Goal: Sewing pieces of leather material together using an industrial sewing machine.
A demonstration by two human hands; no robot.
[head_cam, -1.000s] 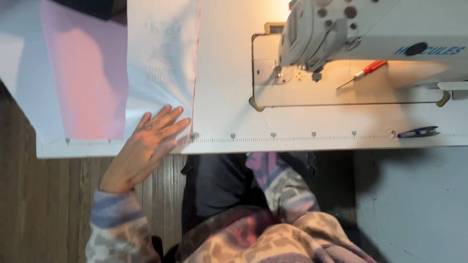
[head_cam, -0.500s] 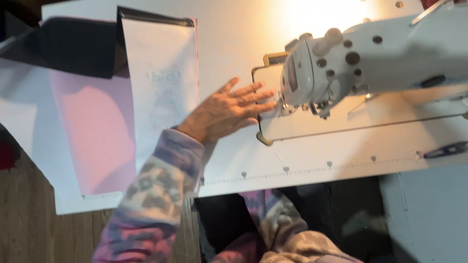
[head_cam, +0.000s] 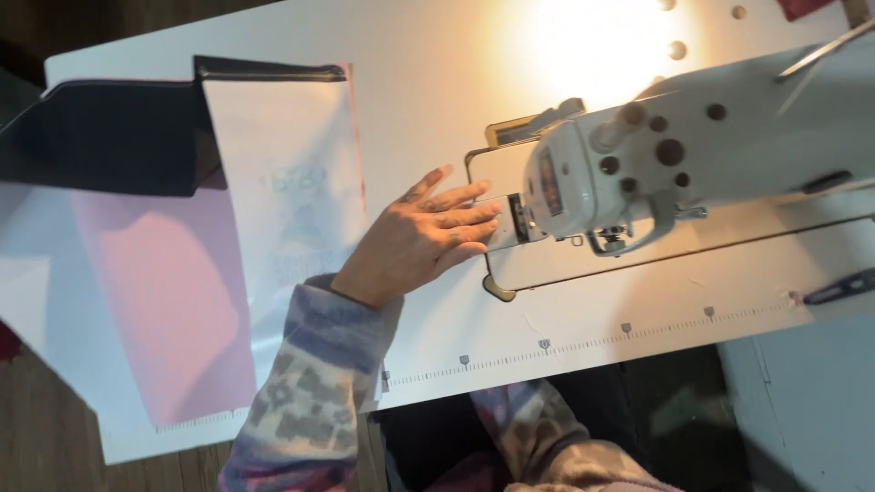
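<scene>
- The fingers (head_cam: 460, 219) of the left hand (head_cam: 415, 241) lie flat and slightly spread, gripping nothing, tips on the metal plate (head_cam: 499, 196) by the needle.
- A second ago that hand pressed the cloth at the desk's near edge; it has since crossed to the machine, leaving the cloth unheld.
- Far left, thin pink fabric (head_cam: 164, 301) lies smooth; beside it lies a pale translucent panel (head_cam: 283, 182) with a dark top band.
- The white desk (head_cam: 583, 337) carries a glossy, rounded sewing machine (head_cam: 693, 155).
- The right hand is out of sight.
</scene>
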